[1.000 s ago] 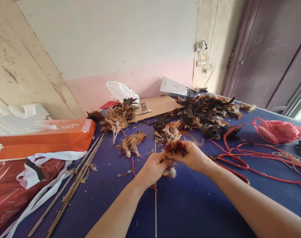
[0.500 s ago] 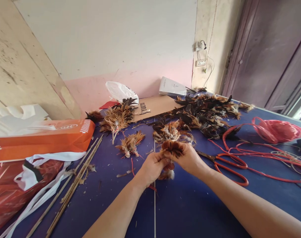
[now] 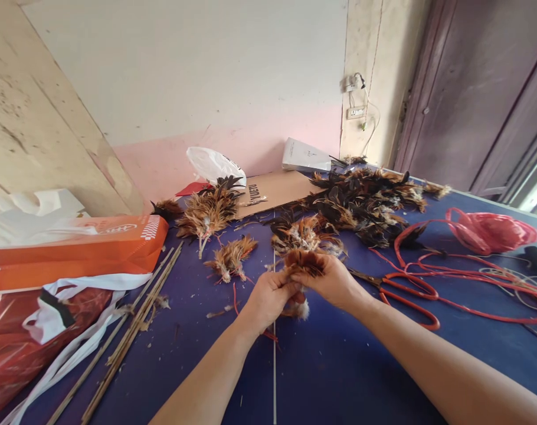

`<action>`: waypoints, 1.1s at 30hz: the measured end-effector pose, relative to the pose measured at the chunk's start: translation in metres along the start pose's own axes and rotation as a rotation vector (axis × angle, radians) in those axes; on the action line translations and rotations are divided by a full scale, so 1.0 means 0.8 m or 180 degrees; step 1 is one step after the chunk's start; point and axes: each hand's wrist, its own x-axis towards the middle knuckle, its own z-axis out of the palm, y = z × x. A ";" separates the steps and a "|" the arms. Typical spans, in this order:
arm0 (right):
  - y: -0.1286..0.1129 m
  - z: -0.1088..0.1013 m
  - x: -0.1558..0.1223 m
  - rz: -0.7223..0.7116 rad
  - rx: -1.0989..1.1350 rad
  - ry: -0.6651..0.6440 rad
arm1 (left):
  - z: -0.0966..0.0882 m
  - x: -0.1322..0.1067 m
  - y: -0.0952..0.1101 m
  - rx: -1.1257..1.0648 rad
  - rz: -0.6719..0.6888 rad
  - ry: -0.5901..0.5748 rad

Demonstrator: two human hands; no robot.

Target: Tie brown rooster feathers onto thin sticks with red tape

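Observation:
Close together over the middle of the blue table, my left hand and my right hand both pinch a small bunch of brown feathers. Their fingertips meet at the bunch and partly cover it. Just below the fingers shows a pale, fluffy feather piece. Right behind my hands lies a pile of loose feathers. Small tied feather bunches rest to the left, with pink string at their ends. Red-handled scissors lie beside my right wrist.
At the right sits a ball of pink plastic string with loose strands. A large heap of dark feathers and a cardboard sheet are at the back. On the left are thin sticks, an orange bag and a feather duster head.
Both hands keep their grip on the feather bunch, with only a slight shift of the fingers. The whole view has moved a little.

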 end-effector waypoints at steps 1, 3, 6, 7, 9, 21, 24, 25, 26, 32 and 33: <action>0.000 -0.001 0.001 0.0019 0.0087 0.0055 | -0.002 0.001 0.001 -0.0144 0.0013 0.0079; -0.001 -0.005 0.002 0.0097 0.0133 0.0248 | -0.007 0.004 0.003 -0.0703 -0.0042 0.0244; -0.001 -0.008 0.002 0.0203 -0.0179 0.0601 | -0.014 0.007 0.004 -0.1568 -0.0126 0.0436; -0.001 -0.007 0.001 0.0219 -0.0294 0.0651 | -0.015 0.008 0.003 -0.1729 -0.0137 0.0464; -0.002 -0.003 0.000 0.0272 -0.0352 0.0585 | -0.014 0.007 0.001 -0.1897 -0.0106 0.0454; -0.011 0.010 -0.006 0.0741 0.0472 0.0218 | 0.007 0.003 0.003 -0.1234 0.0487 0.0277; -0.008 0.010 -0.004 0.0790 0.0434 0.0324 | 0.006 0.003 0.003 -0.1193 0.0444 0.0247; -0.007 0.010 -0.004 0.0776 0.0432 0.0360 | 0.005 0.003 0.003 -0.1237 0.0394 0.0209; -0.007 0.010 -0.003 0.0753 0.0440 0.0398 | 0.003 0.002 0.004 -0.1285 0.0337 0.0175; -0.009 0.008 -0.004 0.0541 0.0218 0.0587 | -0.004 0.003 0.004 -0.0979 0.0195 0.0206; -0.009 0.008 -0.004 0.0486 0.0062 0.0594 | -0.004 0.003 0.004 -0.0787 0.0197 0.0270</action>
